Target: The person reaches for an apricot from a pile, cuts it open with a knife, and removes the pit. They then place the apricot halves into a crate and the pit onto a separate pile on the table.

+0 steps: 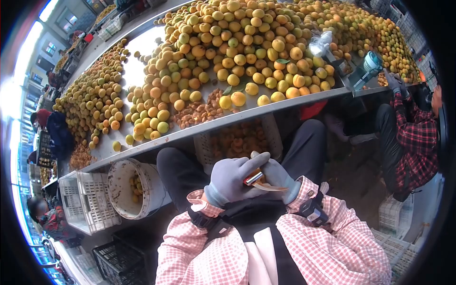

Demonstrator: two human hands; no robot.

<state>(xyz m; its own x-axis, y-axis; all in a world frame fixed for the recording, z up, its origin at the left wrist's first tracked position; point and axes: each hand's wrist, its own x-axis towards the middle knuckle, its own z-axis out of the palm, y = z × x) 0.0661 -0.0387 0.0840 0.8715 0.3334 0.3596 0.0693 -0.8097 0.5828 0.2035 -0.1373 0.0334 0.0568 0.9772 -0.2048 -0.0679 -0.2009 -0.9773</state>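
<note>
My left hand [232,178], in a grey glove, is closed around a small knife [270,187]. The curved blade points right, past a metal and reddish-orange handle end. Against it rests my right hand [278,175], also gloved, with its fingers bent and mostly hidden behind the left; what they hold, if anything, cannot be seen. Both hands are together above my lap. Beyond them, between my knees, a crate [203,151] holds apricot halves [240,140].
A metal-edged table [266,110] bears heaped apricots [247,38] and a pile of apricot stones [202,111]. At left stand a white bucket [156,190] and stacked white crates [97,202]. A co-worker in a plaid shirt [418,137] sits at right, near a turquoise-lidded bottle [372,61].
</note>
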